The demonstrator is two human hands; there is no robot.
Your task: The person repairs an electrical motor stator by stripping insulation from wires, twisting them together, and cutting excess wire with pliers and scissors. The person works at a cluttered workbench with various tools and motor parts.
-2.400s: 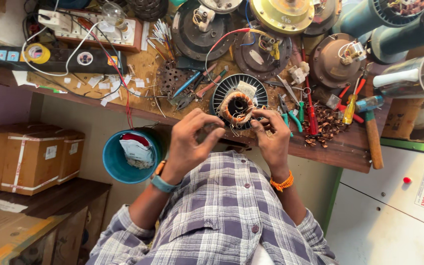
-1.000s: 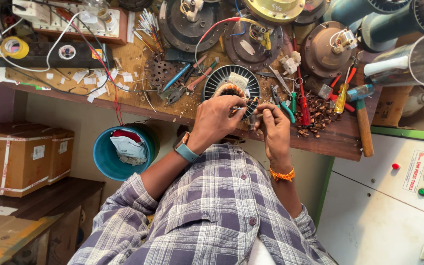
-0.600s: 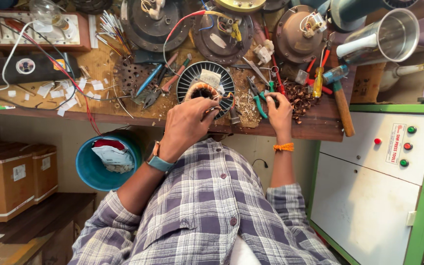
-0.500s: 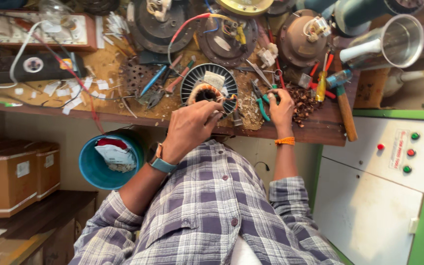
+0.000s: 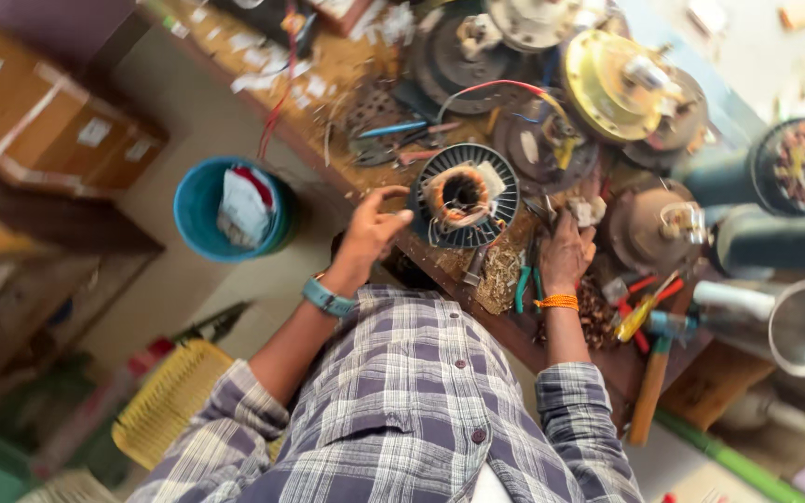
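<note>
Across the middle of the frame runs a cluttered wooden tabletop (image 5: 552, 349). At upper left sit brown cardboard boxes (image 5: 44, 116) with small pale rectangular labels. Below them stands a blue bucket (image 5: 199, 207) holding a white and red packet (image 5: 242, 205). Centre frame lies the round black stator (image 5: 464, 195), copper winding at its hub. The left hand (image 5: 371, 230) sits just left of its rim, fingers loosely spread and grasping nothing. The right hand (image 5: 566, 258) rests lower right of it, beside green-handled pliers (image 5: 525, 284); whether its fingers grip anything I cannot tell
</note>
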